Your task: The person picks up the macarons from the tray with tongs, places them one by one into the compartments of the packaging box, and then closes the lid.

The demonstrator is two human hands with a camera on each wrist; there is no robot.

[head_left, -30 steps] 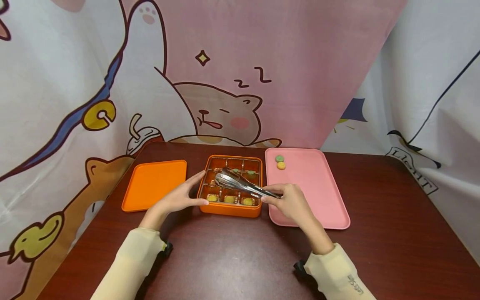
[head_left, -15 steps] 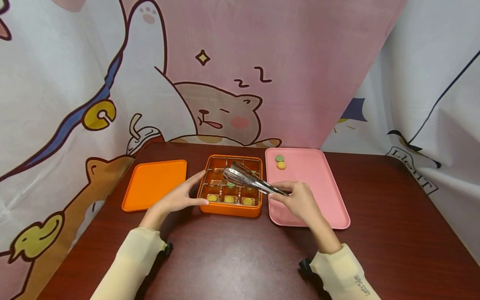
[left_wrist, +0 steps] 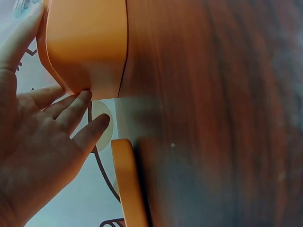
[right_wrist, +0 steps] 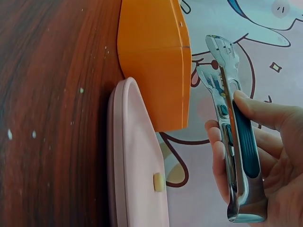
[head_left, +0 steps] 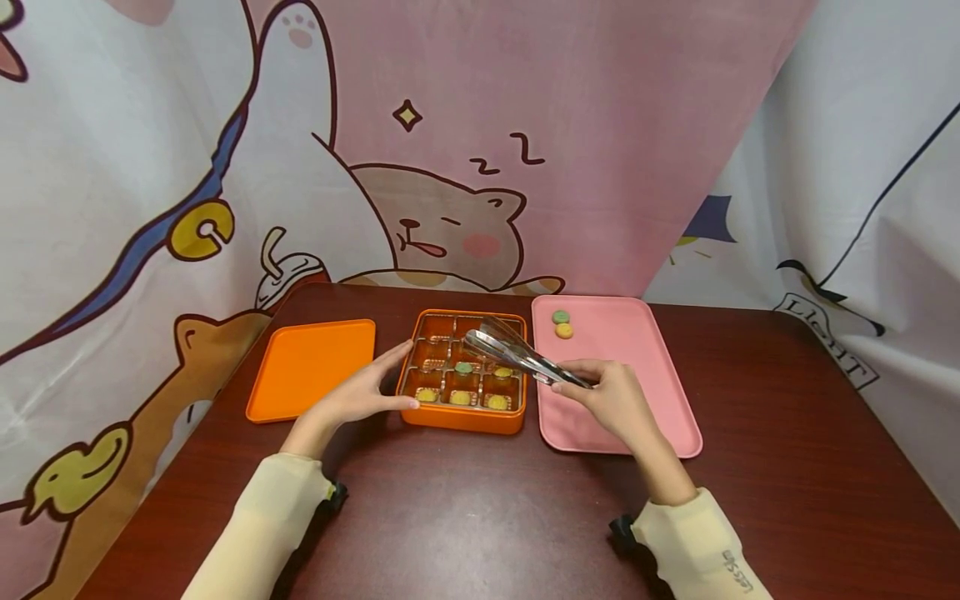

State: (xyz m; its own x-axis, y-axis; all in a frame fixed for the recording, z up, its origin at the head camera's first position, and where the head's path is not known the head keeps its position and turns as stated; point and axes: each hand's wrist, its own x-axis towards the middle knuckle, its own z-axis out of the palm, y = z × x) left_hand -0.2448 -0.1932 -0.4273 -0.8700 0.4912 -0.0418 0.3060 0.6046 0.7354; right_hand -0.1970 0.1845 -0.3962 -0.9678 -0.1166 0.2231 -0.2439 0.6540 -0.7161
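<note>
Holds tongs (right_wrist: 246,142) in the right grip (head_left: 618,402) above the box (head_left: 461,419) mid-frame, beside a tray (head_left: 637,367) with 2 discs (head_left: 564,331), and touches the box with an uncurled left grip (head_left: 362,393).

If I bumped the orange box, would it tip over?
Probably not: the orange box looks low and wide, so it would likely slide instead. Its straight edges suggest stiff walls. The left hand against it might steady it.

dark reddish-brown table (head_left: 480,517), pink-and-white cloth (head_left: 637,125) beyond its far edge, printed sleeping animal (head_left: 465,212) far centre, printed yellow bell (head_left: 184,236) at left
</note>
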